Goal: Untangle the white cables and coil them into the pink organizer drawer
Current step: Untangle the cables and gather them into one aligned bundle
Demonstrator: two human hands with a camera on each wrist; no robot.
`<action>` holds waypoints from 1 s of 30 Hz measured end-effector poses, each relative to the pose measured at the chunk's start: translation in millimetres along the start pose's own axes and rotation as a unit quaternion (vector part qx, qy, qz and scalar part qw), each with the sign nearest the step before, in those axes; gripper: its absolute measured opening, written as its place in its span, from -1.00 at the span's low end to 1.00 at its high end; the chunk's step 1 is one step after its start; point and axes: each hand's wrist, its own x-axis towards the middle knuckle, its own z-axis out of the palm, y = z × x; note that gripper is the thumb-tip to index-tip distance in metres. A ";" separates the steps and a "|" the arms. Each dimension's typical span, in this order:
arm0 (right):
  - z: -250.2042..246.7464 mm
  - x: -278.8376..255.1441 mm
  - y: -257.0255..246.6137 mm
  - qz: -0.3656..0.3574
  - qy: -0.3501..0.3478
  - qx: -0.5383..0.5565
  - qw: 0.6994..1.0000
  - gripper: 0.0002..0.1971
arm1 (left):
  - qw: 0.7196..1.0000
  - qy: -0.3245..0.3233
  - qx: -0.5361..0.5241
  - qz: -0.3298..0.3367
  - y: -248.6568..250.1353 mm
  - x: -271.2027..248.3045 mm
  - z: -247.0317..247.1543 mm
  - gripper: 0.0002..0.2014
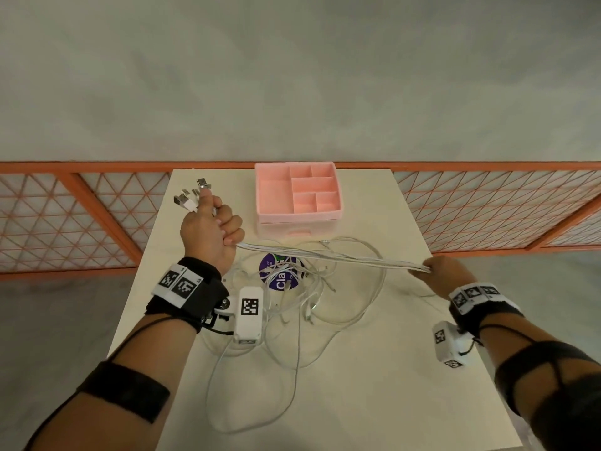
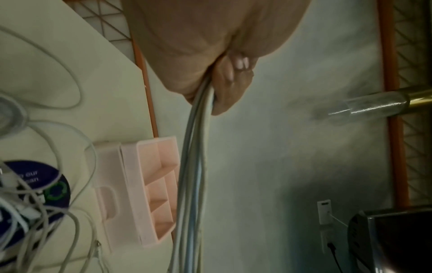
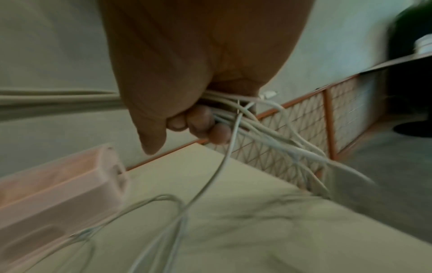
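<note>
A tight bunch of white cables (image 1: 328, 255) runs from the left hand's fingers (image 1: 232, 227) to the right hand's fingers (image 1: 431, 266), blocking the way to the pink organizer (image 1: 299, 219) just behind. Loose loops (image 1: 312, 307) lie below. The table (image 1: 374, 385) nearer the wrists is bare.

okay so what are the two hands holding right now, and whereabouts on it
Both hold the bundle of white cables. The left hand grips it just below the USB plugs; the right hand grips it farther along the taut stretch.
</note>
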 end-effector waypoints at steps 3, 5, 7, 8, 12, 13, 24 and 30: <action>-1.8 2.1 28.6 0.040 0.065 0.003 0.997 -0.61 | 1.000 0.011 -0.004 -0.004 -0.9 3.0 -5.5 -0.59; -4.2 5.6 37.8 0.058 0.120 -0.006 0.991 -0.63 | 1.000 0.015 -0.005 -0.005 -3.9 3.0 -4.1 -0.59; -7.1 7.4 42.9 0.073 0.148 0.000 0.986 -0.65 | 1.000 0.018 -0.007 -0.006 -6.3 3.4 -1.7 -0.59; -7.6 7.2 44.7 0.076 0.151 0.004 0.986 -0.65 | 1.000 0.019 -0.006 -0.006 -7.1 3.6 -1.2 -0.59; 1.3 4.0 40.9 0.047 0.064 0.082 0.993 -0.65 | 1.000 0.022 -0.004 0.000 -5.5 7.0 -1.3 -0.59; 6.5 2.7 37.6 0.034 0.037 0.110 0.993 -0.62 | 1.000 0.026 -0.005 0.001 -3.9 8.3 -2.6 -0.59; -3.1 -1.0 16.4 0.010 0.022 0.257 0.966 -0.75 | 0.999 0.029 0.029 0.011 -4.7 10.9 -13.3 -0.60; -33.5 15.7 40.7 0.026 0.098 0.181 0.978 -0.80 | 0.997 0.062 0.023 0.038 6.1 18.8 -20.9 -0.60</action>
